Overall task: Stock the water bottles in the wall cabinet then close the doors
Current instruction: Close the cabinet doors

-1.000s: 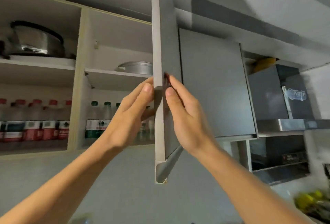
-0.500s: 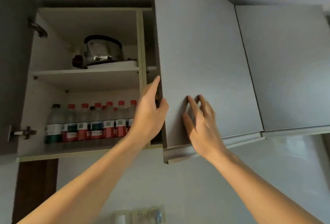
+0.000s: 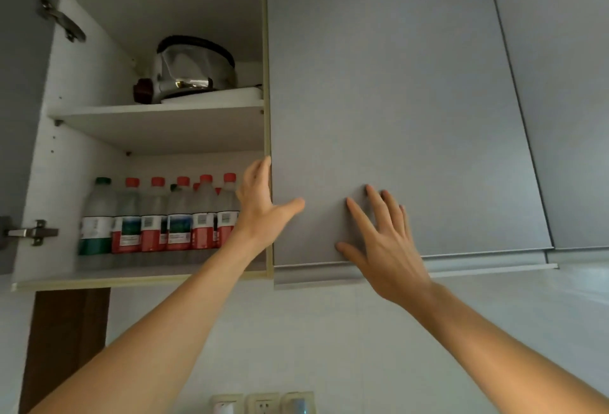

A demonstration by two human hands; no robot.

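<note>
The water bottles (image 3: 158, 216) stand in a tight group on the bottom shelf of the wall cabinet (image 3: 138, 277), filling it from left edge to right. The grey door (image 3: 395, 100) beside them looks shut. The right hand (image 3: 384, 245) lies flat on it, fingers spread. The left hand (image 3: 263, 202), open, touches the door's left edge, holding nothing. A steel pot (image 3: 194, 67) sits on the upper shelf.

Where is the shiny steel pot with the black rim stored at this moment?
The steel pot sits on the upper shelf of the open left compartment, above the red-capped water bottles.
</note>
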